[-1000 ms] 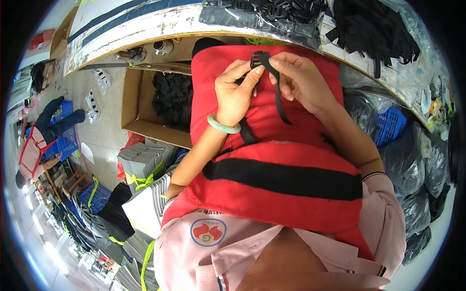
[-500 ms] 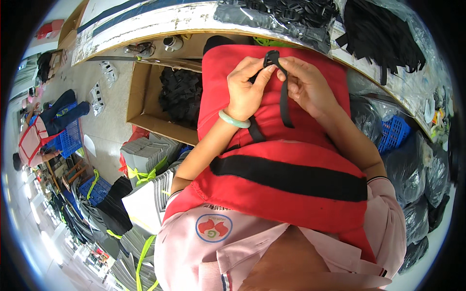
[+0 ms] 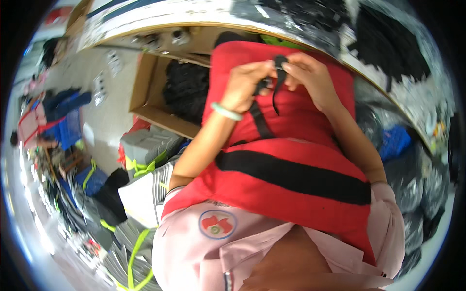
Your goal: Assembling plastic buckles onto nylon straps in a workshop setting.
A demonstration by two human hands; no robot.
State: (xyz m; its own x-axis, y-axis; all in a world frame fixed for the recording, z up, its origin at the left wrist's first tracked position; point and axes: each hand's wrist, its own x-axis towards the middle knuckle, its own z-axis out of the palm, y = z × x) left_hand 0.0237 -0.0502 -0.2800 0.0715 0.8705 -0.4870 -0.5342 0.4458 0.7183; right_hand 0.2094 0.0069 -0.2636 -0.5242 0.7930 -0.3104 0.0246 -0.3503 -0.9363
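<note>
The left hand (image 3: 246,86) and the right hand (image 3: 307,72) pinch the narrow black fabric strap (image 3: 276,80) together, above the red padded vest with a black band (image 3: 291,160). The strap's loose end hangs just below the fingers. The small black piece under the left fingers is blurred. Left of the grip stands an open cardboard box (image 3: 145,87), partly hidden.

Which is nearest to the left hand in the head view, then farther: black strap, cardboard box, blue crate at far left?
From the left hand:
1. Black strap, pinched at its fingertips, over the red vest.
2. Cardboard box, just to the left, on the floor.
3. Blue crate, far left, well past the box.
</note>
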